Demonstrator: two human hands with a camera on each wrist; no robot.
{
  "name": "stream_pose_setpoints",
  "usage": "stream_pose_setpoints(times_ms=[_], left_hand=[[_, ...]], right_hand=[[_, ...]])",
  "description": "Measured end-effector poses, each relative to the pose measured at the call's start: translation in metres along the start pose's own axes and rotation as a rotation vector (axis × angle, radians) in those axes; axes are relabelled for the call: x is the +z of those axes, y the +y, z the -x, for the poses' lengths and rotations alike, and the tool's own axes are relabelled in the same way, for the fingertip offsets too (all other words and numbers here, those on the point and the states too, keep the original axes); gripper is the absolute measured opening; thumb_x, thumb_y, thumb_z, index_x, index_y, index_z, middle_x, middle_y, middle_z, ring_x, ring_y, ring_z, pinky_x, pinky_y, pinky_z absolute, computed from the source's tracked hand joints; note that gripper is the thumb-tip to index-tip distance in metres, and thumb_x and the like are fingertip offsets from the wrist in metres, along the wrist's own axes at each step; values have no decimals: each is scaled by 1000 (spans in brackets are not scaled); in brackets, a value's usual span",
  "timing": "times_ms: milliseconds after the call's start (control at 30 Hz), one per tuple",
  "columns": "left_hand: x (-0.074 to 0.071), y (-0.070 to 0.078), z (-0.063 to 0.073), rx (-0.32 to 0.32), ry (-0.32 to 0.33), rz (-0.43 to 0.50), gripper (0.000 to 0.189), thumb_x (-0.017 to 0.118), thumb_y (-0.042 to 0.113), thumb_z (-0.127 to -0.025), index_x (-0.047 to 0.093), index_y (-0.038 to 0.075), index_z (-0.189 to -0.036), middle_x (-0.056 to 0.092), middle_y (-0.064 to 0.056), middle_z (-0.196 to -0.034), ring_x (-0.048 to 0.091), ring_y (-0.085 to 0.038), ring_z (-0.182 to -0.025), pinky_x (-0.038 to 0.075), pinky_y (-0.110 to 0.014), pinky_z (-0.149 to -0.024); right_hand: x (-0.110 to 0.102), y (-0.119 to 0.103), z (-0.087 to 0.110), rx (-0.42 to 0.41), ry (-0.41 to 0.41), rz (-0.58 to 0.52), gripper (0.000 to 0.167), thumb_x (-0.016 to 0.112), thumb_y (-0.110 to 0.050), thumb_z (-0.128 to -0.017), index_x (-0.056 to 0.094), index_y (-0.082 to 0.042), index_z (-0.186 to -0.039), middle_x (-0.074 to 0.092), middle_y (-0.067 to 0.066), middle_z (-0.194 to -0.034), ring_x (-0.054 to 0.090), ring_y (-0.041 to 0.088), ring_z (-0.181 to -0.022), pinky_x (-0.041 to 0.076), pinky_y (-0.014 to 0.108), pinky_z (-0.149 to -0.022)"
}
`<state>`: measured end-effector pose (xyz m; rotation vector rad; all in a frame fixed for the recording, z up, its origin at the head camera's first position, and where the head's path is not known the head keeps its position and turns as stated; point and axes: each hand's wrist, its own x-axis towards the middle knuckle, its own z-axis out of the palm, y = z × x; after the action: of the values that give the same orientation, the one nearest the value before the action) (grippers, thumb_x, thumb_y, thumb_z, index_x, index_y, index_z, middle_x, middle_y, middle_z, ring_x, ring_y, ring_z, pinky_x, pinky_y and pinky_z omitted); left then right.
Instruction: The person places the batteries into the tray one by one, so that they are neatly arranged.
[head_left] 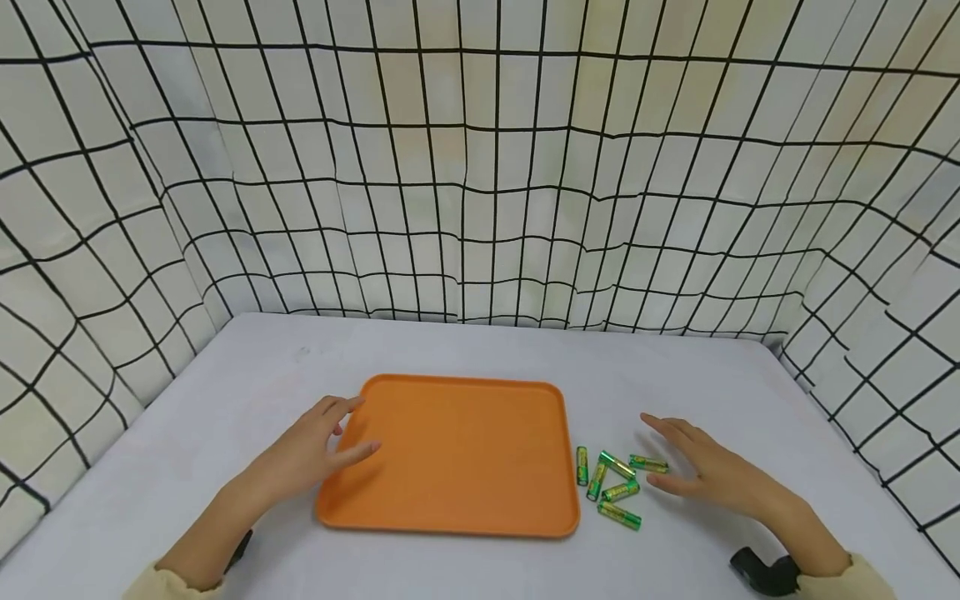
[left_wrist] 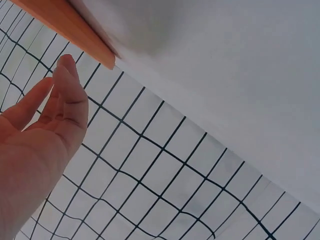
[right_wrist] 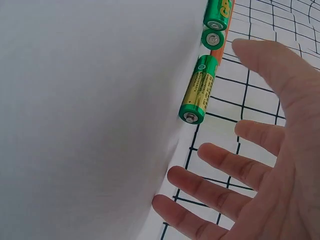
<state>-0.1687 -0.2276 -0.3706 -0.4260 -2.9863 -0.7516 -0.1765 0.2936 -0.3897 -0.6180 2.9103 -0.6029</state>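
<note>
An orange tray (head_left: 465, 454) lies flat on the white table. My left hand (head_left: 318, 442) hovers over the tray's left edge, thumb apart from the loosely bent fingers, holding nothing. Several green and gold batteries lie in a loose cluster just right of the tray. Among them, one battery (head_left: 648, 463) lies closest to my right hand (head_left: 701, 467), which is held with fingers spread and nothing in it. In the right wrist view that battery (right_wrist: 199, 90) points its terminal end toward the spread fingers. Another battery (head_left: 619, 515) lies at the cluster's near side.
Black-gridded white netting (head_left: 480, 208) rises behind the table and along both sides. The white tabletop (head_left: 480, 346) extends around the tray. Pale sleeves show at both forearms, and a black band (head_left: 765, 573) sits at the right wrist.
</note>
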Motion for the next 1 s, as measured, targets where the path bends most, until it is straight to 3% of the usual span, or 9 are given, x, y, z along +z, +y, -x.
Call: stream_pose_setpoints(times_ms=[167,300,467,800,1000], left_hand=[[0,-7,0,5,-10,35,79,69,52,-86,47,-1,-140,52,-11,-118,52,-20,-92,43,-38,-77],[2,-13,1,9,-2,29,73,71,47,-86,50,-1,-137,54,-9,-113,52,-19,-91,44,-36,-74],[2,-17,1,12,-37,53,69,71,42,-88,50,-3,-136,57,-10,-114,55,-18,-91,47,-37,-75],[-3,-19,0,-25,-149,52,72,72,40,-87,49,-10,-134,59,-3,-103,53,-16,-88,46,-35,-74],[-4,-22,0,2,-154,62,71,76,35,-85,50,-10,-133,59,-4,-104,53,-16,-86,45,-32,-71]], right_hand=[[1,3,-1,-58,20,-24,78,67,-50,-89,37,-11,-150,46,16,-140,49,38,-124,42,60,-96],[1,7,-1,-119,41,-12,67,70,-41,-89,47,-7,-142,54,10,-129,56,23,-109,50,47,-89],[4,13,-1,-248,144,-33,51,77,-24,-85,60,-3,-127,61,7,-116,57,13,-94,53,31,-78],[7,17,-5,-315,229,-146,35,80,-11,-80,67,-4,-111,66,6,-101,59,12,-84,52,26,-69],[9,19,-4,-349,241,-200,27,79,-4,-79,69,-1,-104,66,5,-92,55,6,-74,50,24,-64]])
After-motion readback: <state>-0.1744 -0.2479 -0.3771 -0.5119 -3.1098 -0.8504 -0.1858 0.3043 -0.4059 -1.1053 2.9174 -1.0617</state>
